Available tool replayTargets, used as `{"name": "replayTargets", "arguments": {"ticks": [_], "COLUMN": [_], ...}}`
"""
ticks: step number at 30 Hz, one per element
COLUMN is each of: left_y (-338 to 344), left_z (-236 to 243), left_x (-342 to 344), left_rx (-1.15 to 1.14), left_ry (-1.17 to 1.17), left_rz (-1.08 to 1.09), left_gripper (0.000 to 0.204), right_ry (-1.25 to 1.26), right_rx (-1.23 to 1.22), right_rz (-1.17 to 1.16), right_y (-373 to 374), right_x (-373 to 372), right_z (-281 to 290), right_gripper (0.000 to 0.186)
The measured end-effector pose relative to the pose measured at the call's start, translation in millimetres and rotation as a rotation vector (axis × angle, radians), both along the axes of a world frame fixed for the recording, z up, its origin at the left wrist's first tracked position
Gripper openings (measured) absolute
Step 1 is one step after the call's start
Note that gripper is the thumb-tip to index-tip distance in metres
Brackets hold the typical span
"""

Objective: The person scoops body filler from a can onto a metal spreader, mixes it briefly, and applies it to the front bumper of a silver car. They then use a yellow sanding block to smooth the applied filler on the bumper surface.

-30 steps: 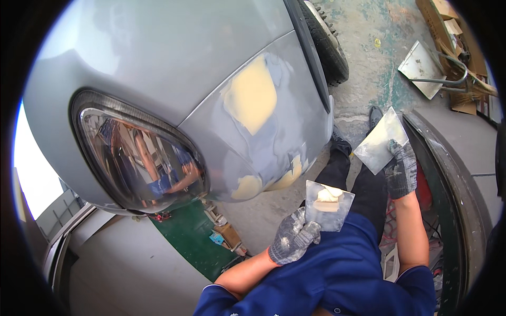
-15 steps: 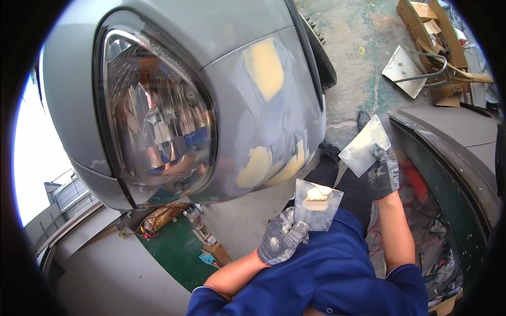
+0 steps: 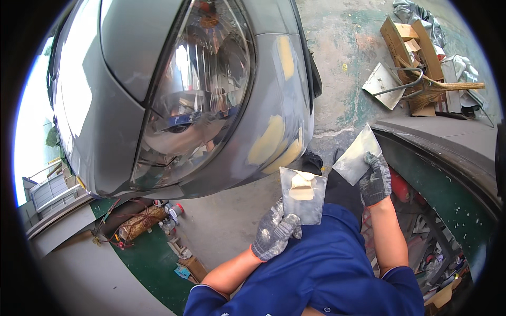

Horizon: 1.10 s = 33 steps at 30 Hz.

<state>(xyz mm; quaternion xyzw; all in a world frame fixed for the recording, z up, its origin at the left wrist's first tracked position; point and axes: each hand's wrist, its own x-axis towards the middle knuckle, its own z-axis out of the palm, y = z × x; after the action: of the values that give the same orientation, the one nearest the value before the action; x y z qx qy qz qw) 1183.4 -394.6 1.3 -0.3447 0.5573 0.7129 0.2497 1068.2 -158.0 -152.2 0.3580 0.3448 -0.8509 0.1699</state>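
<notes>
My gloved left hand [image 3: 275,234] grips a square metal plate [image 3: 298,208] with a lump of cream paste [image 3: 302,185] on it. My gloved right hand [image 3: 375,180] holds another thin square scraper [image 3: 352,160] smeared with pale cream, apart from the first plate. In front of me is the rounded corner of a grey car [image 3: 126,52] with a large headlight [image 3: 195,84]. Beside the headlight, dull sanded bodywork carries cream filler patches [image 3: 269,139], above and left of the plates.
Upper right: a cardboard box [image 3: 390,42], dustpan [image 3: 382,84], straw broom [image 3: 453,85] and plastic bags. Lower left: a cylinder with hoses [image 3: 139,224] near a small carton [image 3: 195,266]. Low ledges [image 3: 448,158] flank me, with a red object [image 3: 400,184] and clutter below the right one.
My view has shifted, so the headlight looms larger and higher and the filler patches look narrower. Both hands, still holding their plates, appear further left in the picture.
</notes>
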Motion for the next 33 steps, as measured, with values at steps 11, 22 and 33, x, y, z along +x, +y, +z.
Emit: {"name": "replayTargets", "arguments": {"ticks": [11, 22, 33], "left_y": [37, 79, 85], "left_z": [29, 35, 52], "left_x": [42, 94, 131], "left_rx": [-0.046, -0.214, -0.327], "left_ry": [0.112, 0.282, 0.307], "left_rz": [0.236, 0.534, 0.776], "left_gripper": [0.029, 0.020, 0.023], "right_ry": [0.151, 0.240, 1.454], "right_rx": [-0.077, -0.009, 0.744], "right_rz": [0.151, 0.278, 1.104], "right_y": [14, 42, -76], "right_x": [-10, 6, -1], "right_z": [73, 98, 118], "right_gripper": [0.042, 0.022, 0.028]}}
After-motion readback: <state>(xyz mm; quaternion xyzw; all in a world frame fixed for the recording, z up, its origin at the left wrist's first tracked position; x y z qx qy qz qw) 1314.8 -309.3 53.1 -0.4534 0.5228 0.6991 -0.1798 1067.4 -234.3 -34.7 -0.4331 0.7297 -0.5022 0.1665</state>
